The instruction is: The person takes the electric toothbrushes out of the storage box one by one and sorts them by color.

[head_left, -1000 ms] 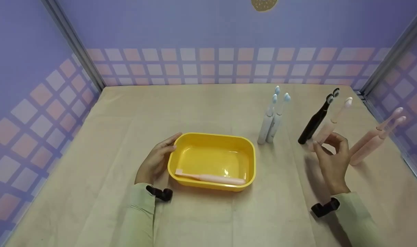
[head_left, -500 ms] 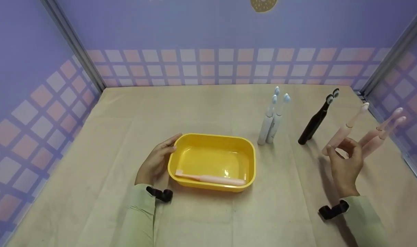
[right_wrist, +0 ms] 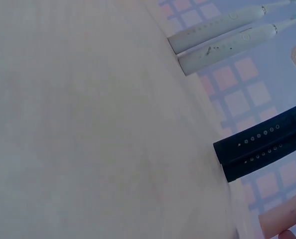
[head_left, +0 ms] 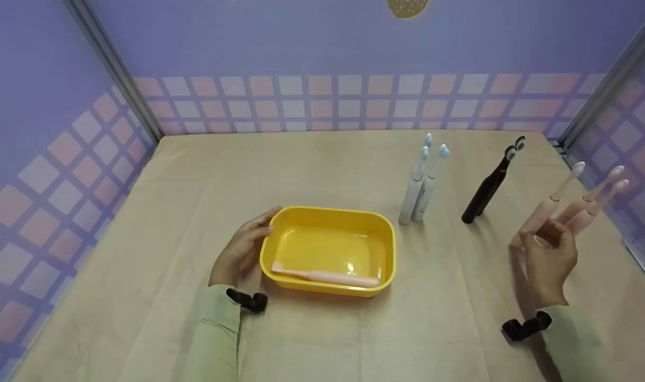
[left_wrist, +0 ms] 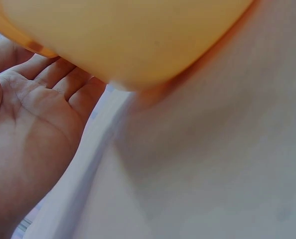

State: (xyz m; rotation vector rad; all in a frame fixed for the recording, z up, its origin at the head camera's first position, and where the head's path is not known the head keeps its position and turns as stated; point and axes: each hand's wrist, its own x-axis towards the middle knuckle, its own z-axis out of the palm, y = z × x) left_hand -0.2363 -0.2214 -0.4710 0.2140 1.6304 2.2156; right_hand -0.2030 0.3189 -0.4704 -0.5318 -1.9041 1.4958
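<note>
My left hand [head_left: 242,249] holds the left end of a yellow plastic bin [head_left: 327,244], thumb at the rim and fingers on its outer wall [left_wrist: 138,45]. Along the bin's near side lies a pink electric toothbrush [head_left: 343,278], head to the left. On the right, my right hand [head_left: 553,262] pinches another pink electric toothbrush [head_left: 542,212] low on its handle [right_wrist: 282,216], brush head up. Whether its base touches the table cannot be told. Just right of it stand two more pink toothbrushes [head_left: 585,218], partly hidden by that hand.
Several white toothbrushes [head_left: 418,196] with blue heads stand upright in a group right of the bin. Between them and my right hand stand two black toothbrushes [head_left: 484,193]. A beige cloth [head_left: 301,339] covers the table, with tiled panels [head_left: 322,101] around it.
My right hand has moved the pink toothbrush to the right, away from the black ones and up beside the other pink pair. My left hand and the bin have stayed put.
</note>
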